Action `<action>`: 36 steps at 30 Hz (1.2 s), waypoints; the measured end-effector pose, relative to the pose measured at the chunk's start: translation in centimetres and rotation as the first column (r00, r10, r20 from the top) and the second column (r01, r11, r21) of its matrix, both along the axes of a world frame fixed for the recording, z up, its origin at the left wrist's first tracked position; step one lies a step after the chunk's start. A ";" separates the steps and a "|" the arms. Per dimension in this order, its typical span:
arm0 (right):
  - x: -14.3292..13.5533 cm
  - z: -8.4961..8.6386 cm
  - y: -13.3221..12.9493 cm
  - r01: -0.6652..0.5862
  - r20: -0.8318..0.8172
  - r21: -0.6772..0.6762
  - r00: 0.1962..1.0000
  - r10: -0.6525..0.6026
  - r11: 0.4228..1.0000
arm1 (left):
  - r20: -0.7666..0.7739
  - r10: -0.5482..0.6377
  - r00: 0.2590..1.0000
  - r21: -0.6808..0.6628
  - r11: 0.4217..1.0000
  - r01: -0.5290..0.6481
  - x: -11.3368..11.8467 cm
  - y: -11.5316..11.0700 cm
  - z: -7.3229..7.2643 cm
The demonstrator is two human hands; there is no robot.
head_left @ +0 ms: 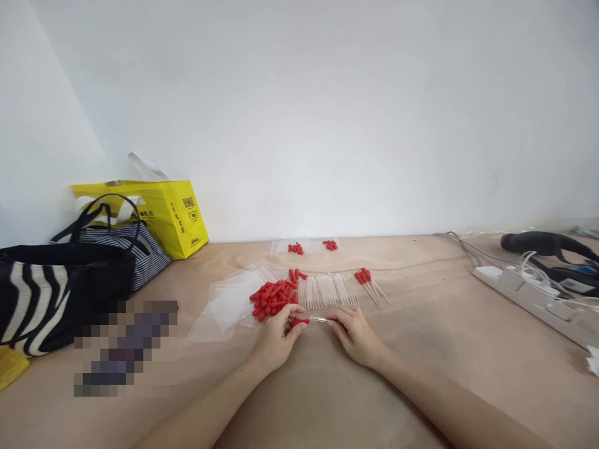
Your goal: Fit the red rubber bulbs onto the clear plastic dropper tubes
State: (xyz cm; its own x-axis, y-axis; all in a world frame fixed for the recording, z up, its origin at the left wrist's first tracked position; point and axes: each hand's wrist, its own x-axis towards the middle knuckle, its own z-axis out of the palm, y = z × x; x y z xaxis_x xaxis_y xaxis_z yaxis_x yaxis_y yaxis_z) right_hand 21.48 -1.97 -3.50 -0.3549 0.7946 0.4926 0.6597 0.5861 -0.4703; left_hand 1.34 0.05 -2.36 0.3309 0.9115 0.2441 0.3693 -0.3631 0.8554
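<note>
Red dropper bulb [300, 322], clamped in the fingers of the left hand [277, 337], points at a clear tube [319, 319] pinched by the right hand [358, 335], just near of the tube row [327, 292], between piled bulbs [274, 298] left and red-topped droppers [374, 290] farther right.

QR code [188, 202] on yellow bag [163, 215], its lettering [146, 212] illegible

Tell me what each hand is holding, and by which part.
The left hand pinches a red cap, leaving the end facing the clear tube exposed; the right hand holds that tube by its far end.
</note>
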 end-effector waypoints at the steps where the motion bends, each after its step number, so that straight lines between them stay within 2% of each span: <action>1: 0.0 0.0 0.0 0.003 0.003 0.003 1.000 -0.003 1.000 | -0.006 0.003 1.000 0.005 1.000 -0.003 0.0 0.0 0.0; 7: -0.4 0.3 -0.4 -0.020 0.002 0.026 1.000 0.020 0.999 | -0.082 0.024 0.996 0.089 0.996 -0.017 0.1 -0.1 0.2; 12: -0.7 0.3 -0.7 -0.042 0.026 0.043 0.999 0.041 0.998 | -0.225 0.015 0.974 0.202 0.979 0.032 0.2 -0.3 0.5; 16: -0.4 0.5 -0.6 -0.064 0.056 0.045 0.997 0.061 0.997 | -0.262 0.011 0.965 0.243 0.969 0.054 0.3 -0.5 0.8; 22: 0.2 0.7 -0.4 -0.080 0.174 0.153 0.983 0.053 0.985 | -0.319 0.000 0.948 0.295 0.950 0.099 0.5 -1.0 1.0; 31: 0.1 0.8 -0.5 -0.083 0.212 0.251 0.977 0.029 0.964 | -0.389 -0.005 0.921 0.451 0.871 0.195 0.5 -1.3 0.6; 36: -0.2 0.7 -0.5 -0.071 0.210 0.273 0.978 0.012 0.959 | -0.400 -0.029 0.916 0.479 0.845 0.236 0.5 -1.3 0.5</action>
